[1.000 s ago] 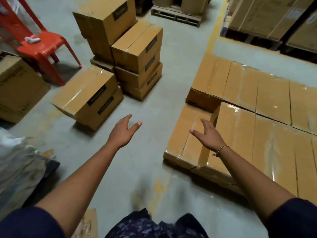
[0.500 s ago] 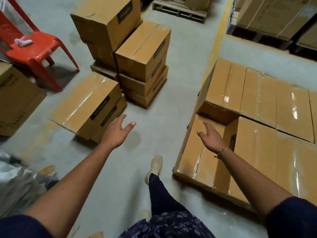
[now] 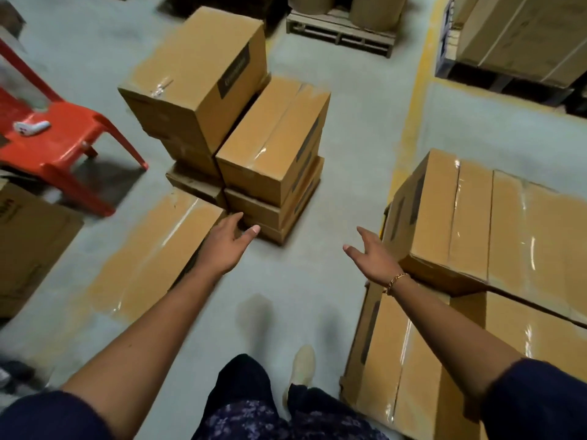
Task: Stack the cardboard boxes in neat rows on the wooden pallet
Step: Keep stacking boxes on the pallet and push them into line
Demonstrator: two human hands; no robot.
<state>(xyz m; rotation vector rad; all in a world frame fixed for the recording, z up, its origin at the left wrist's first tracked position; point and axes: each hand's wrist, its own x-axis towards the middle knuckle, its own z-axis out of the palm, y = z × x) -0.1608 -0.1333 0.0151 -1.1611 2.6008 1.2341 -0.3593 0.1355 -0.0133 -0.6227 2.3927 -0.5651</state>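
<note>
Both hands empty, fingers spread: left hand point(image 3: 227, 246) over the corner of a flat, tape-glossed cardboard box point(image 3: 152, 255) at 9 o'clock, right hand point(image 3: 373, 258) beside stacked boxes point(image 3: 508, 223) at 3, blocky carton pile point(image 3: 276, 138) at 12, red plastic chair point(image 3: 54, 134) at 10.

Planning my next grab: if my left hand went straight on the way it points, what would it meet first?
Probably the low box stack just ahead of the left hand; depth is unclear.

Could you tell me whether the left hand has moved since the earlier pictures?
Yes. The left hand has gone forward: earlier over bare floor short of the low box, now at its far corner beside the stack.
</note>
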